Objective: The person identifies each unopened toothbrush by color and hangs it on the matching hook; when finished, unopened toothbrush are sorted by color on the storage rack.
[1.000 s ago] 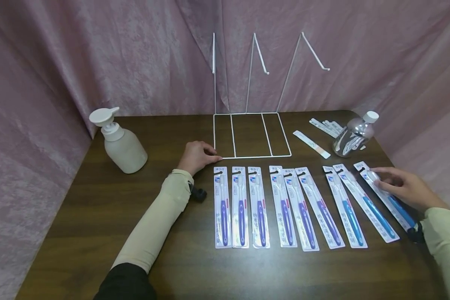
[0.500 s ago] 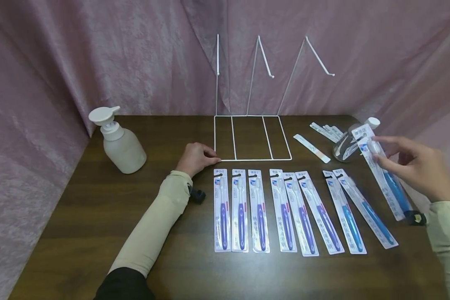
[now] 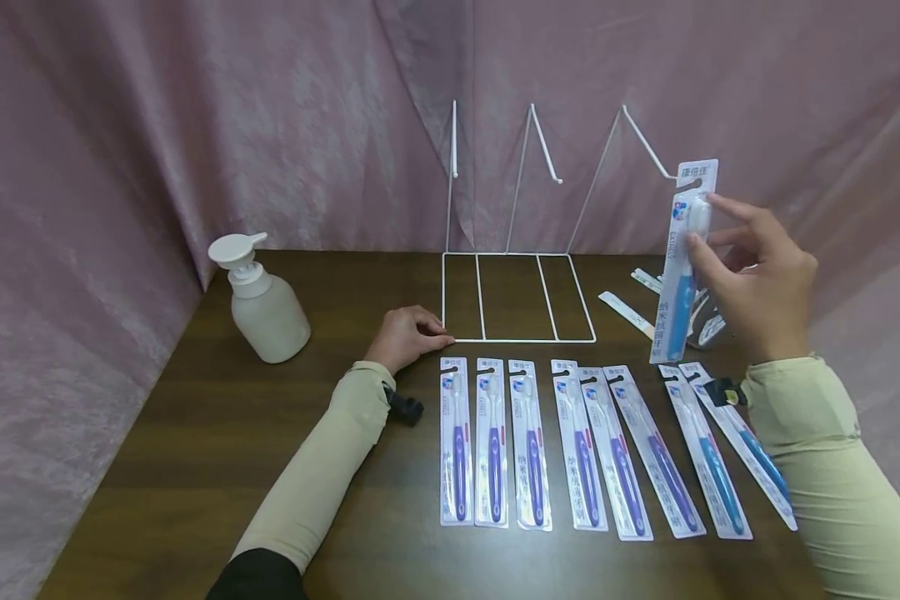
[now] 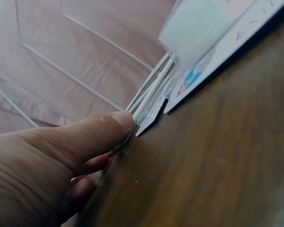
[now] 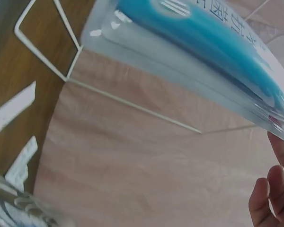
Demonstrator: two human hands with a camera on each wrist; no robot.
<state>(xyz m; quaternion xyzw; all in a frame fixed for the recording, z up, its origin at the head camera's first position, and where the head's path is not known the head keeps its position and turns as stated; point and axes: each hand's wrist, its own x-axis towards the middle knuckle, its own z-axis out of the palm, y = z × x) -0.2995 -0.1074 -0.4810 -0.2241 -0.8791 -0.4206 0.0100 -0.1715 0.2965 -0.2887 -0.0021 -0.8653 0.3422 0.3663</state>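
My right hand (image 3: 765,271) pinches a blue toothbrush in its blister pack (image 3: 672,292) between fingers and thumb. The pack is raised upright, its top overlapping the tip of the rack's right hook (image 3: 648,150) in the head view. In the right wrist view the blue handle (image 5: 194,42) shows large through clear plastic. My left hand (image 3: 408,340) grips the front left corner of the white wire display rack (image 3: 521,341), thumb (image 4: 120,120) against the wire. Just in front of the rack lie packaged purple toothbrushes (image 3: 459,467) in a row, with two blue ones (image 3: 712,475) at the right.
A pump bottle (image 3: 270,321) stands at the left of the wooden table. Behind my right hand are a clear bottle (image 3: 705,323), partly hidden, and white paper strips (image 3: 624,313). A pink curtain (image 3: 330,125) hangs behind the table.
My right hand has lifted the rightmost blue toothbrush pack off the table and carried it up and left to the right hook, turning it upright. My left hand stays at the rack's corner.
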